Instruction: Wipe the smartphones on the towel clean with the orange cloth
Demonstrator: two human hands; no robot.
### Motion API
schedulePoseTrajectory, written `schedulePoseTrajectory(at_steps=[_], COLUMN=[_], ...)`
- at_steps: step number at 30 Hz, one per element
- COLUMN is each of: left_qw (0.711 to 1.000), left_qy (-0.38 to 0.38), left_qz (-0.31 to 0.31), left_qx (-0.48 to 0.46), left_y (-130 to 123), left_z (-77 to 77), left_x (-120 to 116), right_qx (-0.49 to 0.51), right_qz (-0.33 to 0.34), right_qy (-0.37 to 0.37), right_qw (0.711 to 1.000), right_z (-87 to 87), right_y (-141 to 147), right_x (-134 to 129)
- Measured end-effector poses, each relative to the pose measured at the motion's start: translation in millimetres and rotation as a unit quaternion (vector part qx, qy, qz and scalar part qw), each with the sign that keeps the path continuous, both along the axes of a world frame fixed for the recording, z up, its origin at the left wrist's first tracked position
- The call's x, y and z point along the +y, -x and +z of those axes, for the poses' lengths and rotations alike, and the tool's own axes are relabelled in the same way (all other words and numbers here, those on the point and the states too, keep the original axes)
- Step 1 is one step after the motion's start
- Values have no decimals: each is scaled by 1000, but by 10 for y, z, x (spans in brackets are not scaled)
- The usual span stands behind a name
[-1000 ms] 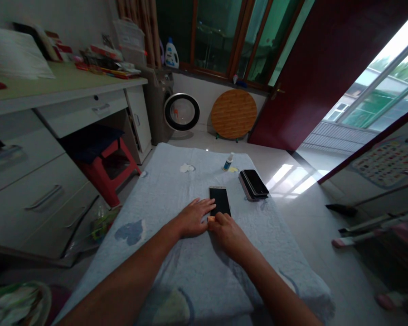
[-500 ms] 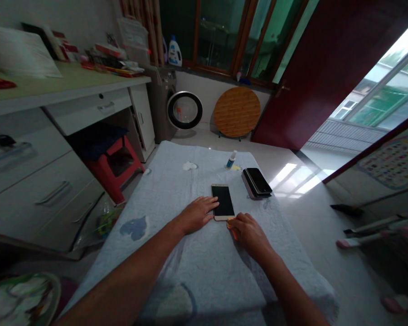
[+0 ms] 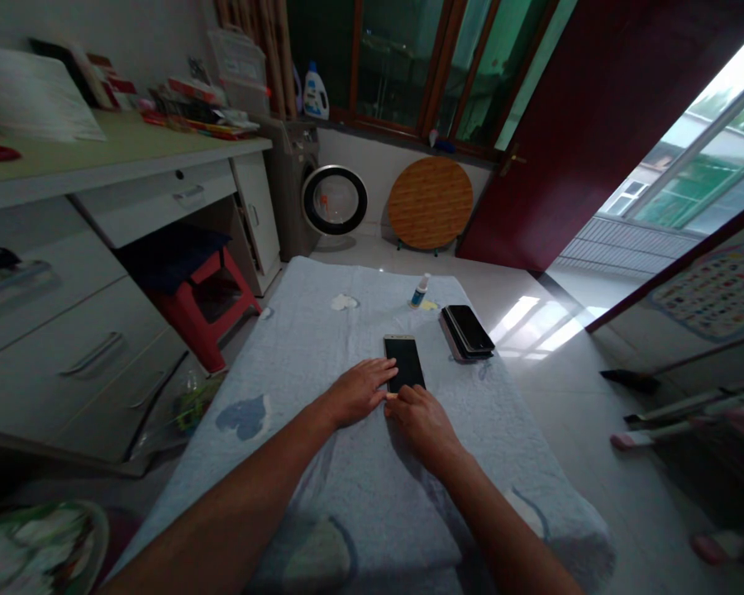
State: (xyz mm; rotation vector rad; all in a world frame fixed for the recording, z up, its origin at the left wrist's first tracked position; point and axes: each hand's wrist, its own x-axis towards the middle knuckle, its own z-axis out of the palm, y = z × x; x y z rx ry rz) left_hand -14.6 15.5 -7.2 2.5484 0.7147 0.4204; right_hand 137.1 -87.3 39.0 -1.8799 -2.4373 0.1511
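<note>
A phone with a dark screen and light gold frame [image 3: 407, 364] lies face up on the cloth-covered table [image 3: 347, 330]. My left hand [image 3: 360, 390] rests on the phone's left edge, fingers stretched out. My right hand [image 3: 422, 421] is closed at the phone's near edge and covers its lower right corner. A bit of orange shows at its fingertips; the rest of what it holds is hidden. Beyond the phone stands a small spray bottle [image 3: 419, 292]. A stack of dark phones [image 3: 467, 332] lies to the right.
A desk [image 3: 130, 153] with drawers stands at the left, a red stool [image 3: 214, 310] beneath it. Behind the table are a washing machine with its round door [image 3: 335, 201] open and a round wooden board [image 3: 431, 202]. A plastic basin [image 3: 96, 537] sits at the lower left.
My right hand has moved left along the phone's near edge, taking the orange piece with it. My left hand has stayed on the phone.
</note>
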Motion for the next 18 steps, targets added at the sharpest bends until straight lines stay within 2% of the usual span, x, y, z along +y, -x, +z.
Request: schedulePoseTrajectory(at_steps=[8,18], left_qw=[1000,1000], left_qy=[6,9], left_qz=[-3,-1], left_qx=[3,6], left_y=[6,13], left_z=[39,114], left_x=[-8,-49], right_qx=[54,89], right_qz=[-58,-106], right_qy=[8,17], right_qw=[997,990], right_z=[-7,80], right_y=[-410,-559], right_x=[-160,-200])
